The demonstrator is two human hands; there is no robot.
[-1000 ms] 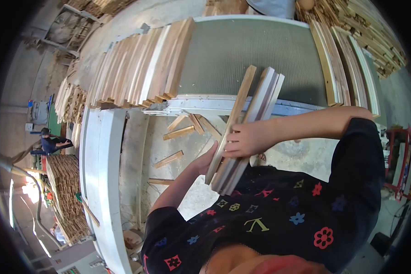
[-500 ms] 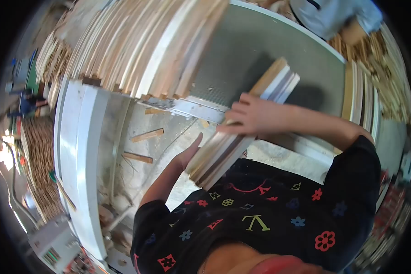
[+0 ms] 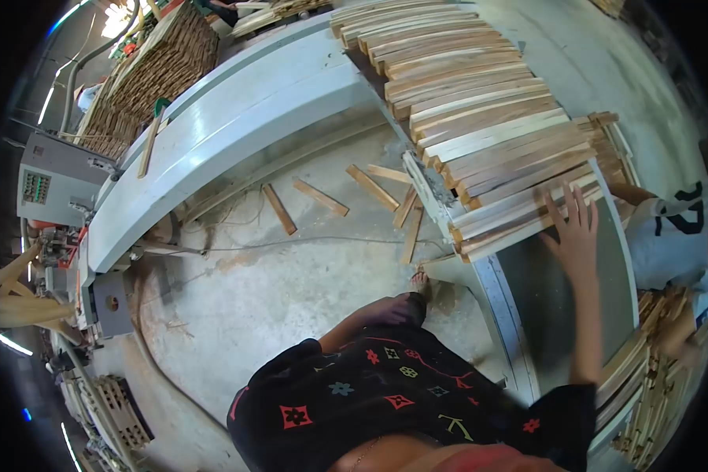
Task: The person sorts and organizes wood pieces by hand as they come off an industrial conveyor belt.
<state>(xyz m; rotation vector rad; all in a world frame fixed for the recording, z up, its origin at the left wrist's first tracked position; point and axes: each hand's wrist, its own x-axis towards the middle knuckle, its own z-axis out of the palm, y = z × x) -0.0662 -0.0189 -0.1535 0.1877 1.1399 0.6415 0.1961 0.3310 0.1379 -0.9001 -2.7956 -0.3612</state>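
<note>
A long row of wooden strips (image 3: 492, 134) lies side by side on the machine's belt table (image 3: 539, 303). My right hand (image 3: 573, 224) reaches over the near end of this row. Its fingers are spread, and the fingertips touch or lie just over the last pale strips. My left hand (image 3: 392, 310) is low in front of my body, beside my dark-clothed leg. Its fingers are shadowed and hard to make out, and I see no strip in it.
Several loose wood pieces (image 3: 320, 197) lie on the concrete floor. A long white machine housing (image 3: 252, 118) curves along the left, near a grey control box (image 3: 59, 177). Another person in a light shirt (image 3: 669, 236) stands across the belt, near more stacked strips (image 3: 657, 362).
The bundle of strips in my right hand has left it, and the hand is now spread at the row's end. My left hand has dropped toward my leg. The view has turned left.
</note>
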